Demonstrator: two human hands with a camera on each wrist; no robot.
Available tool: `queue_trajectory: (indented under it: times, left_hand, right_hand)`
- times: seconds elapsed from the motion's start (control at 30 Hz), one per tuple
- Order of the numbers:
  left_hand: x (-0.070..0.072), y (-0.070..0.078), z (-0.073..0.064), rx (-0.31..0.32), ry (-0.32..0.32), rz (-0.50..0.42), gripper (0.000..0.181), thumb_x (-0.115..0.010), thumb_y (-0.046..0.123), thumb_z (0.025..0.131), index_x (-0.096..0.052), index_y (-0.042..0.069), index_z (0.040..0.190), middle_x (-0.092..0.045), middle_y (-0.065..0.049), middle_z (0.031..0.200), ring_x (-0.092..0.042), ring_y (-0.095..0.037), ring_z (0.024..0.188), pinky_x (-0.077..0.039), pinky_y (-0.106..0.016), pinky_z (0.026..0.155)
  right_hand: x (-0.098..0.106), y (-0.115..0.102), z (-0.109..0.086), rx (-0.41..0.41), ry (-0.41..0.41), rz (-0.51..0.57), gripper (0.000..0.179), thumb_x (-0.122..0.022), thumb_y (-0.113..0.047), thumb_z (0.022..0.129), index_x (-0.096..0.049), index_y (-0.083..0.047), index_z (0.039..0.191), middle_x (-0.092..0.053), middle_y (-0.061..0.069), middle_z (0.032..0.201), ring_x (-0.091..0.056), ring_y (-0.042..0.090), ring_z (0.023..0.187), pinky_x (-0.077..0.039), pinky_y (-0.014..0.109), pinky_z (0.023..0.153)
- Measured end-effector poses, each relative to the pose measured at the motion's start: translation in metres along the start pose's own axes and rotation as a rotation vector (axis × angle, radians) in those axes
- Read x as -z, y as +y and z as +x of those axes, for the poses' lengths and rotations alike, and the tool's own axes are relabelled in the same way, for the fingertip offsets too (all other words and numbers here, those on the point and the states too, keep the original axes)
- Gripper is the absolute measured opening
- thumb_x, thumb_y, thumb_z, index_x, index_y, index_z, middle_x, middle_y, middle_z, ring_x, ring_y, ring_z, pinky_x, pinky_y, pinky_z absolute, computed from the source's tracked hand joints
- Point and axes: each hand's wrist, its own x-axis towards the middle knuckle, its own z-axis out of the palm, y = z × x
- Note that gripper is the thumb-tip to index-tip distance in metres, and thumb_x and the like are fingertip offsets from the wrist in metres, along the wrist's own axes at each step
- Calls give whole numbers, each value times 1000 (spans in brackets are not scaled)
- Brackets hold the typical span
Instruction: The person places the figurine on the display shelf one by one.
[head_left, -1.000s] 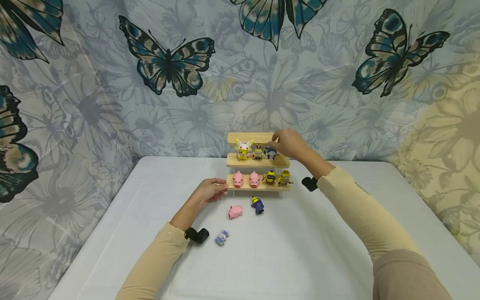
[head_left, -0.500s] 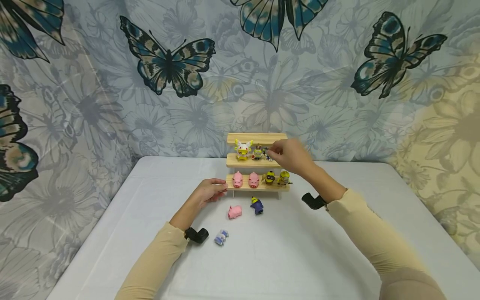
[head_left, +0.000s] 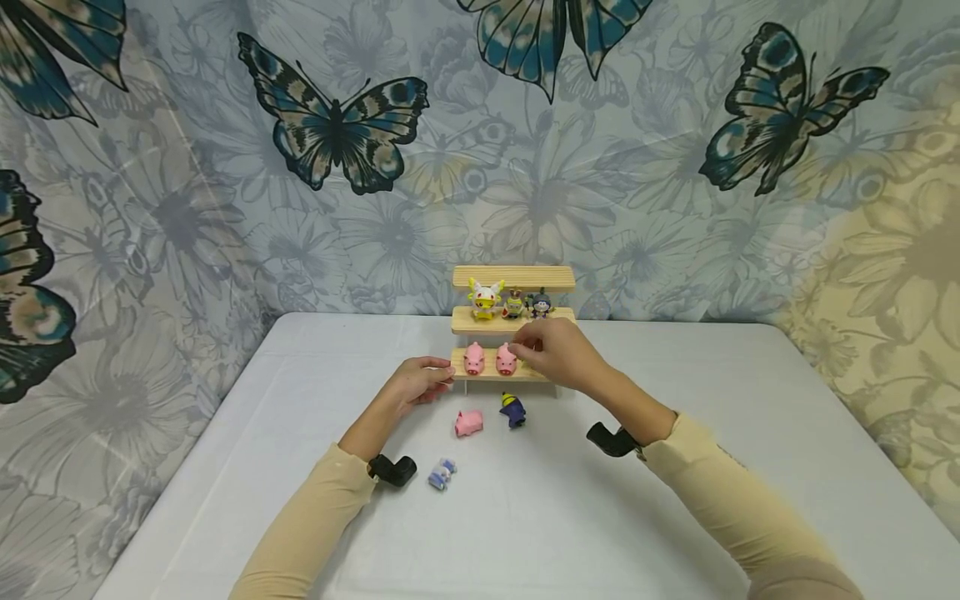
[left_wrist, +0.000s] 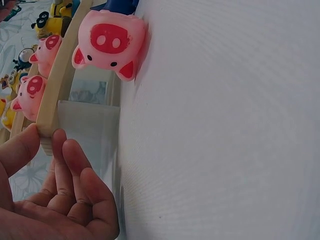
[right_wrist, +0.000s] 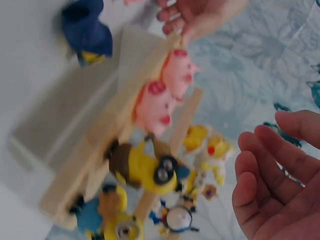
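Note:
My left hand [head_left: 414, 383] pinches the left end of the lowest step of a wooden tiered display stand [head_left: 513, 276], thumb on top and fingertips beneath. My right hand [head_left: 558, 354] hovers over that step, holding nothing, its fingers loosely bent. Two pink pig figurines [head_left: 474, 360] stand there, beside a yellow minion figurine [right_wrist: 152, 172] and another minion [right_wrist: 125, 230] that my right hand hides in the head view. On the middle step are a white-and-yellow horned figurine [head_left: 485, 301], a small crowned figurine [head_left: 513, 305] and a dark-haired figurine [head_left: 541, 303].
In front of the stand, a pink pig [head_left: 468, 423] and a minion in dark blue [head_left: 513, 410] lie on the white table [head_left: 480, 542]. Nearer lies a blue-and-white figurine [head_left: 442, 474]. A butterfly-print cloth [head_left: 450, 225] hangs close behind the stand.
My right hand has left the dark-haired figurine, which now stands on the middle step, and moved down and toward me over the lowest step. My left hand stays at the stand's end.

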Motion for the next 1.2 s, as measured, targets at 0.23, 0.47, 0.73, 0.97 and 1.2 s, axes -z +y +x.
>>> queue_trajectory:
  times: [0.23,0.47,0.73,0.97,1.2]
  left_hand:
    - [1,-1,-1,0,-5,-4,33,-64,20,95,-60,6,125,-69,7,81,-60,-4,68,-43,-22,60]
    - [0,-3,0,-1,-12,-7,33,-64,20,95,-60,6,124,-69,7,79,-61,-4,68,-44,-22,62]
    - [0,-2,0,-2,-7,-13,32,-64,20,95,-61,6,124,-70,6,80,-60,-4,67,-43,-22,59]
    - [0,-1,0,-6,-8,-6,33,-64,20,95,-61,7,125,-70,6,83,-60,-4,68,-42,-22,59]
    - [1,-1,0,-6,-16,-13,33,-64,19,95,-61,6,124,-69,8,79,-60,-4,68,-42,-22,60]
  right_hand:
    - [-16,-4,-1,17,-91,-23,15,-65,-18,92,-74,-7,91,-69,1,75,-58,9,67,-47,25,63]
    - [-33,-1,-5,7,-254,-95,15,-64,-16,93,-76,-6,92,-72,1,79,-57,7,65,-47,24,61]
    - [-45,8,-14,-58,-315,-139,16,-63,-15,93,-76,-7,87,-68,-2,71,-50,6,58,-43,23,58]
    - [-56,23,-24,-172,-279,-132,16,-65,-17,92,-77,-6,91,-71,1,76,-55,7,62,-46,25,59]
    - [-62,34,-31,-216,-197,-118,16,-66,-16,91,-76,-4,91,-72,3,78,-57,9,66,-47,26,61]
